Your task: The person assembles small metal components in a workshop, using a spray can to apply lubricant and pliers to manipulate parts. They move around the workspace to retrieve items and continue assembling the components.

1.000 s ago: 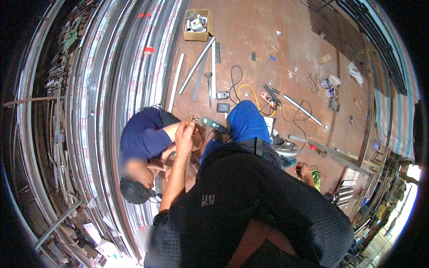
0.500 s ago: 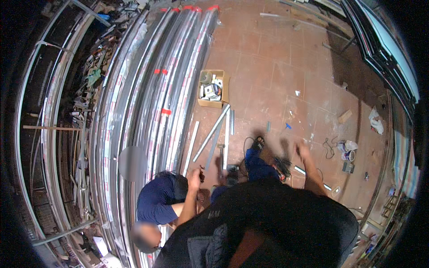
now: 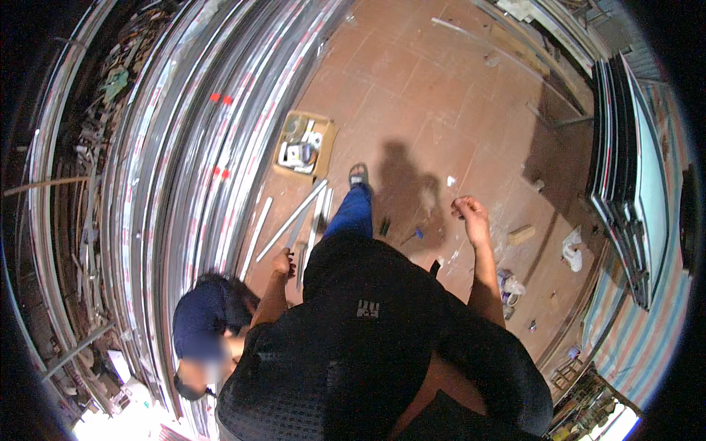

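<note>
We have our left hand (image 3: 281, 263) curled round a small dark thing (image 3: 291, 259), while our right hand (image 3: 471, 213) hangs between two and three o'clock from it, fingers loosely bent, and we cannot tell whether it grips anything. At the left hand's twelve o'clock we see metal strips (image 3: 293, 220), then an open cardboard box (image 3: 329, 138), and at its eight a co-worker (image 3: 204, 309) in dark blue; at the right hand's eight lies a blue piece (image 3: 418, 234), and at its four a pale block (image 3: 521, 234).

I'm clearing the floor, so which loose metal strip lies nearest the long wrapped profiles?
The leftmost pale strip, alongside the wrapped profiles; the other loose strips lie to its right.
</note>
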`<state>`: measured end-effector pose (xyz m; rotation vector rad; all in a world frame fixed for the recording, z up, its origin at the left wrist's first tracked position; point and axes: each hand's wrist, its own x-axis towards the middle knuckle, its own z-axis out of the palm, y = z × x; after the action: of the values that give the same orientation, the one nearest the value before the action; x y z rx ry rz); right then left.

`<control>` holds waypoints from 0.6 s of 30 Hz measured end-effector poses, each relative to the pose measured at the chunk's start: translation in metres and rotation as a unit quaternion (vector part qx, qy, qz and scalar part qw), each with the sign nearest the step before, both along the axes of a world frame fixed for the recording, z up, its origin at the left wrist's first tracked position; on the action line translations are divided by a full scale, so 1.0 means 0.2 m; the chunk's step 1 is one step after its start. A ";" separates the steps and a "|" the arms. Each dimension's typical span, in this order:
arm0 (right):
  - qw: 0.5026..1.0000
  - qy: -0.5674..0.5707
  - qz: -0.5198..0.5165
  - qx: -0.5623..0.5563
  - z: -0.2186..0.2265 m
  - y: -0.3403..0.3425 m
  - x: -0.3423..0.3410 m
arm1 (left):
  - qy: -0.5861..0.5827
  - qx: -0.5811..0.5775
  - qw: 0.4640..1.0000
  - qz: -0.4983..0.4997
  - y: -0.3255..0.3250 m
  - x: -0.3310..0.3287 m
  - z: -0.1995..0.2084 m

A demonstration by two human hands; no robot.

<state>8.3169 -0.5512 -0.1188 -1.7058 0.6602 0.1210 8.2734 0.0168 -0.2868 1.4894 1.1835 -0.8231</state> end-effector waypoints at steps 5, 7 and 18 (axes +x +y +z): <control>0.993 0.087 -0.067 0.028 -0.46 -0.50 0.36 | 0.033 0.001 0.995 -0.097 -0.43 0.93 -0.19; 0.943 0.175 -0.262 0.106 -0.58 -0.63 0.37 | -0.136 -0.051 0.973 -0.182 -0.57 1.37 -0.11; 0.881 0.243 -0.343 0.216 -0.83 -1.07 1.30 | -0.262 -0.021 0.952 -0.155 -1.33 3.63 0.42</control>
<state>8.5763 -0.7652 -0.2857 -0.9294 1.4604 0.1789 8.9996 -0.2488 -0.2021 1.7437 0.5420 -0.5932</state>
